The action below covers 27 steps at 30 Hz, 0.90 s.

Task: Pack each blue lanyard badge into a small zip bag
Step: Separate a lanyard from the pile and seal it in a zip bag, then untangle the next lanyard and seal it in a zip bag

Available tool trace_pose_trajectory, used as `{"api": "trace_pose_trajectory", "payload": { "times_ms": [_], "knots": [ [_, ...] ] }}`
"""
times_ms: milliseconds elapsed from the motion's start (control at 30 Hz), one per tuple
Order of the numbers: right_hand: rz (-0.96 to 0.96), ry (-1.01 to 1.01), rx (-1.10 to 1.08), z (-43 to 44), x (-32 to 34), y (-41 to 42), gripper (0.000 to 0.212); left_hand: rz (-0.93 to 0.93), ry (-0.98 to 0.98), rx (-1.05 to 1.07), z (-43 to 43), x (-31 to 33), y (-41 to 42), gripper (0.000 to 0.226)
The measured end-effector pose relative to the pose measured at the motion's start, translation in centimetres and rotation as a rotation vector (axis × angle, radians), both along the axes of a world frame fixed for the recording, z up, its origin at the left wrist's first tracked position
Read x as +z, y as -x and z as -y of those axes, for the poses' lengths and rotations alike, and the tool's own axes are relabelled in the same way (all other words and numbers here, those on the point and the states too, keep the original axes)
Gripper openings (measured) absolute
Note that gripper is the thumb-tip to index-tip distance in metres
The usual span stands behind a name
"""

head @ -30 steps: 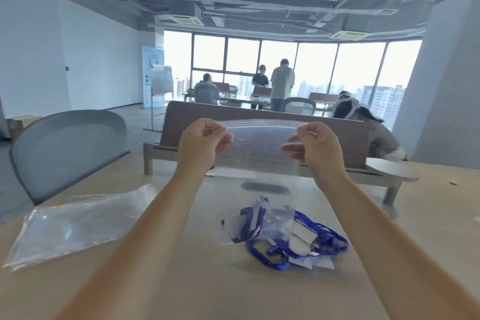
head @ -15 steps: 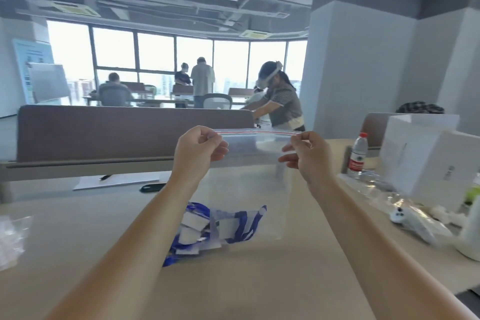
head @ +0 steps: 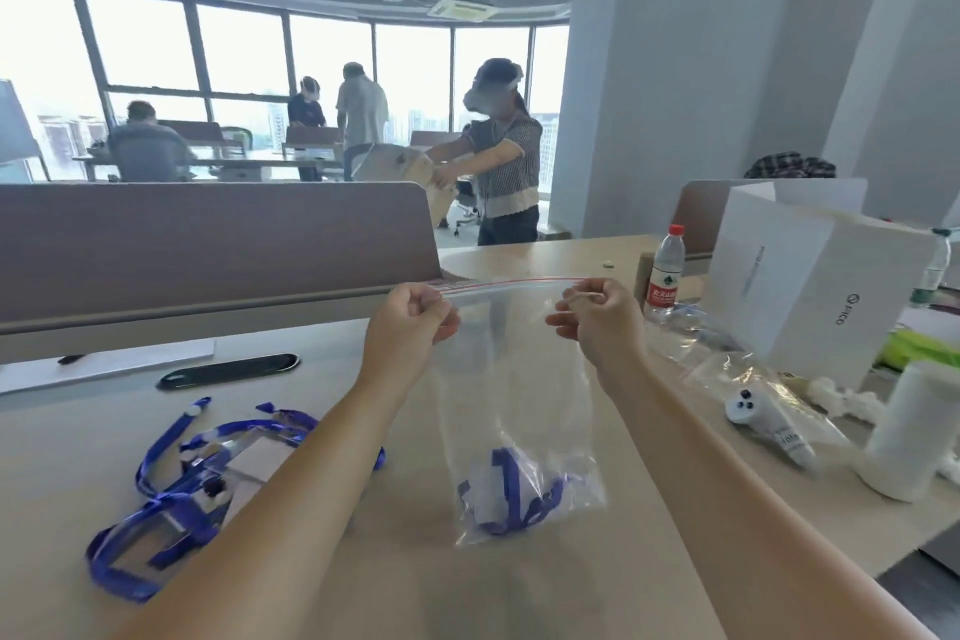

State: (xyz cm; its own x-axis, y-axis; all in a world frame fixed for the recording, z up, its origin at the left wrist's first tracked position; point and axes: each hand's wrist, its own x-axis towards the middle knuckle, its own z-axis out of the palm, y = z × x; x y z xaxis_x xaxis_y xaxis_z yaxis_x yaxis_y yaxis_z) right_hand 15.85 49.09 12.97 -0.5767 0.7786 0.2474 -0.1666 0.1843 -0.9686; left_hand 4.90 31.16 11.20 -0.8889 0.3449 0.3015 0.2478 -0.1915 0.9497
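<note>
A clear zip bag (head: 511, 379) with a red line along its seal hangs above the wooden table (head: 441, 587). My left hand (head: 410, 322) pinches the left end of the seal and my right hand (head: 597, 322) pinches the right end. One blue lanyard badge (head: 511, 496) lies crumpled at the bottom of the bag, which touches the table. A heap of loose blue lanyard badges (head: 176, 489) lies on the table to the left, partly behind my left forearm.
On the right stand a water bottle (head: 665, 276), a white box (head: 810, 276), a white roll (head: 909, 431) and a bagged white controller (head: 763, 418). A brown desk divider (head: 208, 244) runs behind. A person (head: 501, 156) handles a cardboard box beyond it.
My view has swung to the right, so the loose lanyard heap now lies at the left. Both hands still hold the bag's seal, and the bag with its badge hangs lower toward the table.
</note>
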Motion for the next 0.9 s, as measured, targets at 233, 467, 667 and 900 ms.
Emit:
{"api": "trace_pose_trajectory", "payload": {
  "times_ms": [233,467,667,900],
  "knots": [
    [0.18,0.003,0.044,-3.5,-6.7,5.9,0.06,-0.109,0.411,0.037,-3.4,-4.4,4.9,0.07],
    [0.312,-0.13,0.033,-1.5,-9.6,7.7,0.044,-0.179,0.461,-0.041,-2.5,-6.1,6.4,0.042],
    [0.254,-0.127,0.152,5.9,-9.4,8.3,0.015,-0.124,0.394,-0.058,4.4,-5.2,4.5,0.011],
    [0.275,-0.233,0.264,16.5,-9.3,8.2,0.016,-0.16,0.459,0.097,14.8,-4.2,1.4,0.016]
  ]
}}
